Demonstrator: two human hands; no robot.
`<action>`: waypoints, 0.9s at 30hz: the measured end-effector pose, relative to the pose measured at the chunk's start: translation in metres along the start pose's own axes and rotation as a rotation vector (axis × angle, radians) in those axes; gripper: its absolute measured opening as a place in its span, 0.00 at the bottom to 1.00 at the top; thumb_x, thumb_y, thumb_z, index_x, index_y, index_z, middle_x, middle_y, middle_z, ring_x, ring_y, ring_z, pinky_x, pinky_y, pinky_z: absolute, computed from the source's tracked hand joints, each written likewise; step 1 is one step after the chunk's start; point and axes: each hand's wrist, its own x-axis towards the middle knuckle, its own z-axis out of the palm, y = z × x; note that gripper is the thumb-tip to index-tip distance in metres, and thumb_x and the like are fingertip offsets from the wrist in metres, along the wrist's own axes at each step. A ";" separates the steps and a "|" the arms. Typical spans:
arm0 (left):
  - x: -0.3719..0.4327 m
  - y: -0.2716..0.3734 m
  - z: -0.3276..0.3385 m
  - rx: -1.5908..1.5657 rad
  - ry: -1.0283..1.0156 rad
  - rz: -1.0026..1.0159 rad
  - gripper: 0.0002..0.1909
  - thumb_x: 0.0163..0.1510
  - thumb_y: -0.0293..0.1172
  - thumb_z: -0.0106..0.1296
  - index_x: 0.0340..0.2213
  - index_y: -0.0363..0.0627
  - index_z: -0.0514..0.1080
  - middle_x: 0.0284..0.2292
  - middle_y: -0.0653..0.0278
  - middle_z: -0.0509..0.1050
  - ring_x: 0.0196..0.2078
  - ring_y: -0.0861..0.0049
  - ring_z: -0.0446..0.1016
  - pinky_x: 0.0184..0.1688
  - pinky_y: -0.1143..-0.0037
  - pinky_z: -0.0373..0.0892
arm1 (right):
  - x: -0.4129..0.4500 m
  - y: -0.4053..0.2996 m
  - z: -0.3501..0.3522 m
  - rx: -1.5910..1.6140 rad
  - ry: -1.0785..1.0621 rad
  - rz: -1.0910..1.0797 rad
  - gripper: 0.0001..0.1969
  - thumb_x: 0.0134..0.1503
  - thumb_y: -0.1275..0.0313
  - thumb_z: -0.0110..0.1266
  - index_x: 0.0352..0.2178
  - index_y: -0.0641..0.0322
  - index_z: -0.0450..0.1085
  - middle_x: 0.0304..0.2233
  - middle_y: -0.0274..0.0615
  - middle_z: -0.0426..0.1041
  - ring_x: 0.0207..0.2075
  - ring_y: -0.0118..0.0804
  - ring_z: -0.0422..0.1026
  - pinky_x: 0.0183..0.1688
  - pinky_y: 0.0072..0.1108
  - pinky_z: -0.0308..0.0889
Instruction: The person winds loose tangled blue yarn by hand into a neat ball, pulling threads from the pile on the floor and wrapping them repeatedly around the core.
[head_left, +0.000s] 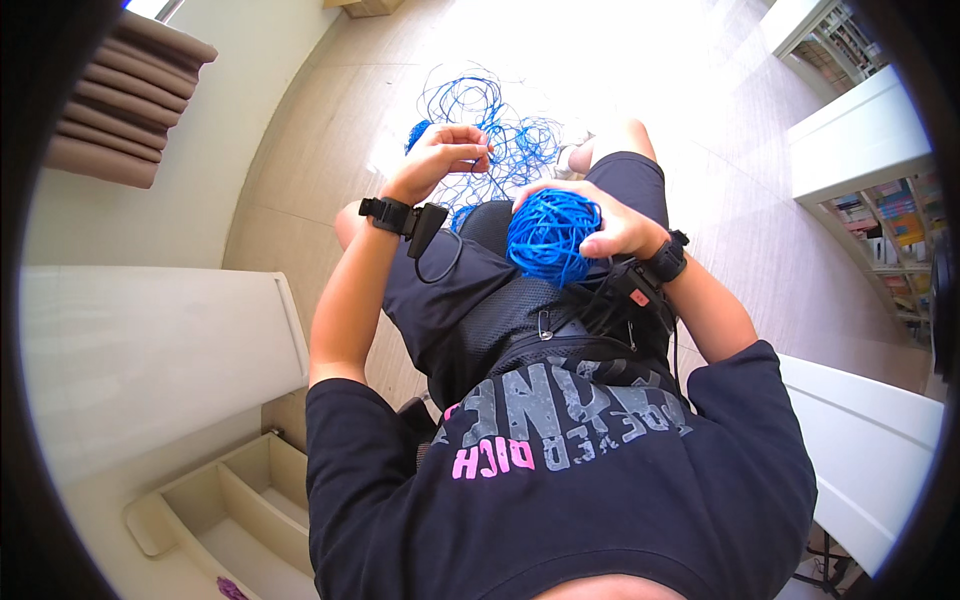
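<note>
My right hand holds a round ball of blue cord above my lap, its fingers over the far side and the thumb on the near side. My left hand is raised farther forward and to the left, its thumb and fingertips pinched together on a strand of the blue cord. Loose tangled loops of blue cord spread over the floor beyond both hands. Partly hidden behind my left hand lies a denser blue bundle. Both wrists wear black straps with small devices and cables.
A white panel and an open compartmented drawer stand on the left, below a brown pleated curtain. White shelving with books runs along the right, and a white surface is near my right elbow. Sunlight glares on the floor.
</note>
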 end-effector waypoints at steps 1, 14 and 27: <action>-0.001 -0.001 -0.005 0.002 0.001 0.000 0.05 0.51 0.26 0.52 0.31 0.40 0.72 0.30 0.62 0.74 0.29 0.79 0.74 0.39 0.78 0.72 | -0.002 0.002 -0.005 0.020 0.007 0.008 0.42 0.39 0.51 0.64 0.51 0.68 0.60 0.45 0.43 0.68 0.46 0.31 0.68 0.52 0.23 0.62; -0.008 -0.024 -0.040 -0.207 0.157 0.044 0.19 0.57 0.36 0.51 0.47 0.37 0.68 0.43 0.58 0.74 0.14 0.97 0.51 0.14 0.93 0.51 | -0.074 -0.007 -0.056 0.154 0.492 -0.189 0.52 0.35 0.44 0.61 0.55 0.68 0.52 0.50 0.50 0.63 0.50 0.40 0.67 0.50 0.33 0.66; 0.001 -0.030 -0.038 -0.455 0.329 0.340 0.27 0.56 0.50 0.49 0.43 0.34 0.68 0.40 0.52 0.75 0.14 0.89 0.59 0.13 0.87 0.51 | -0.101 -0.033 -0.057 0.542 0.505 -0.559 0.57 0.29 0.43 0.64 0.55 0.68 0.50 0.46 0.57 0.62 0.48 0.50 0.64 0.36 0.34 0.68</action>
